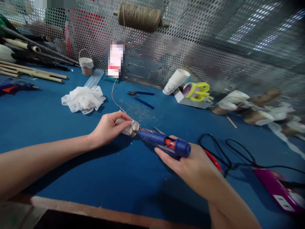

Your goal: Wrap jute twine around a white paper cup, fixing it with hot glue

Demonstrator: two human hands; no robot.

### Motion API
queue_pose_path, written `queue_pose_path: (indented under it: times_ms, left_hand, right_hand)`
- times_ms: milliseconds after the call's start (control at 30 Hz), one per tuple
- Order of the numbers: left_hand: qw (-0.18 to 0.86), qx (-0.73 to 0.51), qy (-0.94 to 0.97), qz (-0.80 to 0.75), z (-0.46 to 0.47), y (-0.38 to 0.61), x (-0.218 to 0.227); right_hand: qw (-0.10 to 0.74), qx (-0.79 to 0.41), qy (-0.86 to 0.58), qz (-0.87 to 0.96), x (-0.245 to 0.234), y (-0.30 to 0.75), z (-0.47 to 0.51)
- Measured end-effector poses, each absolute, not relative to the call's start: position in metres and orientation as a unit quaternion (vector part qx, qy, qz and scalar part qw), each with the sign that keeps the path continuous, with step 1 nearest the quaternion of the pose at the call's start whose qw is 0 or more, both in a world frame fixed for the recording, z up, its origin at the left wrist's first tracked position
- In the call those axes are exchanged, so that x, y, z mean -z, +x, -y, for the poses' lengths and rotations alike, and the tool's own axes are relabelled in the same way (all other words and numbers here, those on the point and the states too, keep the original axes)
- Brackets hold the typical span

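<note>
My left hand (111,128) is closed around a small paper cup (127,128) lying on its side, its far end banded with brown twine. A strand of twine (114,98) trails from the cup toward the back of the table. In my right hand (190,165) is a blue glue gun (156,139), pointing left. Its nozzle meets or nearly meets the twine-wrapped end of the cup; actual contact I cannot make out. Under my right hand a red scissors handle (213,160) shows, partly hidden.
Behind my hands lie blue-handled pliers (143,97) and a crumpled white plastic bag (84,99). A small twine basket (86,65), stacked paper cups (176,81) and a spool of twine (140,16) stand along the mesh. A black cord (221,152) runs to a purple power strip (274,189).
</note>
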State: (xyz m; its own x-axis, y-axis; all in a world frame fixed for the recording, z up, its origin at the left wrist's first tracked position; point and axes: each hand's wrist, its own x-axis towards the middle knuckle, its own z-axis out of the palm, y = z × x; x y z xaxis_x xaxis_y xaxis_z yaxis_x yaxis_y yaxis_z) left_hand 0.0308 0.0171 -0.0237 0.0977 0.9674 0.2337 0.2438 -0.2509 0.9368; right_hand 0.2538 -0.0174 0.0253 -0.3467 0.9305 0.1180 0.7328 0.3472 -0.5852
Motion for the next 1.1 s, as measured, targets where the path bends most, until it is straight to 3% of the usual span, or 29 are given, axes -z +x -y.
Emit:
queue_pose_path:
  times_ms: [1100]
  left_hand:
    - [0.340,-0.470,0.679,-0.450,-0.013,0.029,0.029]
  right_hand:
    - [0.203,-0.226,-0.598,0.741,-0.040,0.245,0.009]
